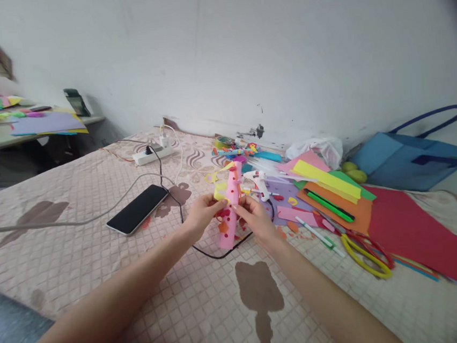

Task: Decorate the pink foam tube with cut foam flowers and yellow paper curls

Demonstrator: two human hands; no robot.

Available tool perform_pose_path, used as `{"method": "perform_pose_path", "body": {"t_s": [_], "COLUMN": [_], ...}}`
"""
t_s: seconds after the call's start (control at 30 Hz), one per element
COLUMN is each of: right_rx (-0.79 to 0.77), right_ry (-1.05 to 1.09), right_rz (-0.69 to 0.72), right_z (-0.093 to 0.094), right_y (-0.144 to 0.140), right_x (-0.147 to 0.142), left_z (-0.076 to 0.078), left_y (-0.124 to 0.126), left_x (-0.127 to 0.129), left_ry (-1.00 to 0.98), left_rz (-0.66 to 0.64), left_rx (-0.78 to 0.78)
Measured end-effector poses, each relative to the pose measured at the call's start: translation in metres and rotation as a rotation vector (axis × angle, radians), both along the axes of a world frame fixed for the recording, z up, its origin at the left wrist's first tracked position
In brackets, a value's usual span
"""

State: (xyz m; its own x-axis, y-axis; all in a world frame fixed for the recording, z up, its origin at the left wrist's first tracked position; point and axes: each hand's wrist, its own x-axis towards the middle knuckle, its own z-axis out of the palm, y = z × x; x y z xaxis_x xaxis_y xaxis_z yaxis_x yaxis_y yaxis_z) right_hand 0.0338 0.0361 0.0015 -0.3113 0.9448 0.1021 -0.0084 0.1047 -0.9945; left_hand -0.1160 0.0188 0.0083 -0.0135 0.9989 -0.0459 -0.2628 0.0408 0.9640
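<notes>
Between my hands is a long pink paper craft [234, 192] with red dots, tilted upright above the table. A small yellow piece and an orange flower-shaped piece show along its left side. My left hand [204, 212] pinches its left edge near the yellow piece. From the other side, my right hand [256, 216] grips the middle with thumb and fingers. Just behind my right hand lies a white hot glue gun [259, 183] on a purple sheet [281, 188], its black cord looping below the craft.
A black-screened phone [138, 209] lies left, near a power strip [152, 154] and cables. On the right are coloured sheets [412, 229], a green cutter [329, 205], a pen [319, 234] and yellow-handled scissors [366, 258]. A blue bag [409, 159] stands against the wall.
</notes>
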Motion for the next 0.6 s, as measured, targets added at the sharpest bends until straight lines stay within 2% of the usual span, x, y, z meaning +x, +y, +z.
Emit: {"method": "perform_pose_path", "body": {"t_s": [0.33, 0.6], "right_rx": [-0.049, -0.043], "right_ry": [-0.015, -0.017], "right_rz": [0.008, 0.013], "right_z": [-0.0038, -0.0079], "right_y": [0.0038, 0.0038], "right_x": [0.0044, -0.0012], "left_z": [-0.0004, -0.0056], "left_y": [0.0009, 0.0019], "left_x": [-0.0049, -0.005], "left_ry": [0.031, 0.015], "left_rz": [0.075, 0.071], "left_rx": [-0.065, -0.095]}}
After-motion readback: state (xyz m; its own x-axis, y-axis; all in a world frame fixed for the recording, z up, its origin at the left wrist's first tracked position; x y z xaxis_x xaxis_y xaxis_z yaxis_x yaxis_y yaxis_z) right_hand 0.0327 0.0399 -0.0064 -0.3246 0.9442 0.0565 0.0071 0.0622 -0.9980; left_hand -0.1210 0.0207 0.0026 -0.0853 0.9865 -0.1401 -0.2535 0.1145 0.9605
